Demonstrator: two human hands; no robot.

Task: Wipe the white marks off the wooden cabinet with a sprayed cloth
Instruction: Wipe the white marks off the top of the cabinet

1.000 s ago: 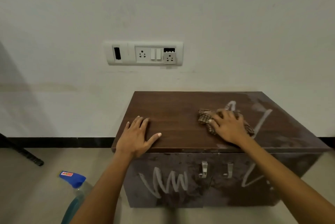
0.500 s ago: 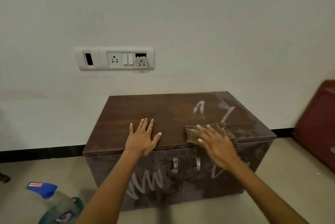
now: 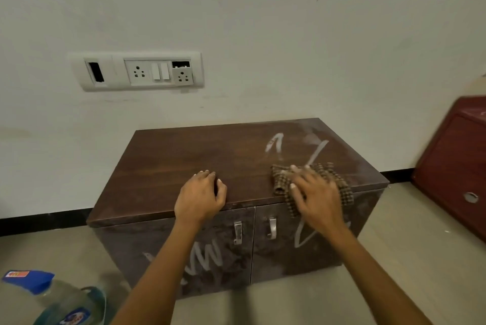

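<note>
A low dark wooden cabinet (image 3: 184,161) stands against the wall. White marks (image 3: 274,143) streak the right part of its top, and more white scribbles (image 3: 207,259) cross both front doors. My right hand (image 3: 315,195) presses a brown checked cloth (image 3: 339,180) flat at the front right edge of the top; part of the cloth hangs over the edge. My left hand (image 3: 201,197) rests on the front edge near the middle, fingers curled, holding nothing.
A spray bottle (image 3: 50,301) with a blue cap stands on the floor at lower left. A red-brown cabinet (image 3: 455,167) stands to the right. A white socket panel (image 3: 139,72) is on the wall above. Two metal handles (image 3: 238,231) hang on the doors.
My right hand dragged the cloth from the back right of the top toward the front edge. My left hand's fingers went from spread flat to curled. The view swung right.
</note>
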